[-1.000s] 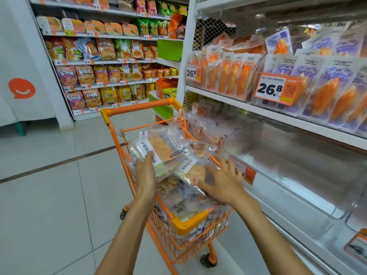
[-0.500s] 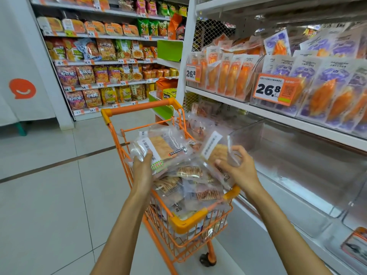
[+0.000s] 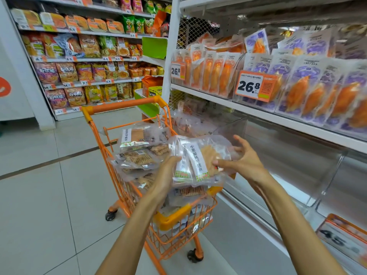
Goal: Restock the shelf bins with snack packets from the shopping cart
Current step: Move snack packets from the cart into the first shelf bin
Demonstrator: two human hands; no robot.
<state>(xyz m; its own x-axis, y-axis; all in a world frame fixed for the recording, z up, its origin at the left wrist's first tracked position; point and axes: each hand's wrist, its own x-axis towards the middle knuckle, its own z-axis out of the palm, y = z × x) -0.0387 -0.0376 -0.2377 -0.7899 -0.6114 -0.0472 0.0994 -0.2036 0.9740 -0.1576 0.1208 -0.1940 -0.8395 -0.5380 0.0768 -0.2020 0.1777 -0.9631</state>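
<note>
Two clear snack packets [image 3: 195, 158] with white label strips are stacked together above the cart's right side. My left hand [image 3: 165, 176] holds them from below at their left edge. My right hand [image 3: 241, 161] pinches their right edge with the thumb on top, its other fingers spread. The orange shopping cart [image 3: 168, 231] stands under them, piled with several more clear packets [image 3: 139, 147]. To the right, the clear shelf bin [image 3: 288, 161] on the lower shelf holds nothing that I can see.
The upper white shelf [image 3: 258, 114] carries orange and purple packets behind 26.8 price tags [image 3: 251, 86]. More packets [image 3: 190, 116] lie in the lower bin beyond the cart. A snack aisle [image 3: 79, 62] fills the far wall. Tiled floor [image 3: 39, 195] spreads left.
My hands have come together: the packet from my left hand and the one from my right hand are now stacked in one bundle, shifted right toward the shelf.
</note>
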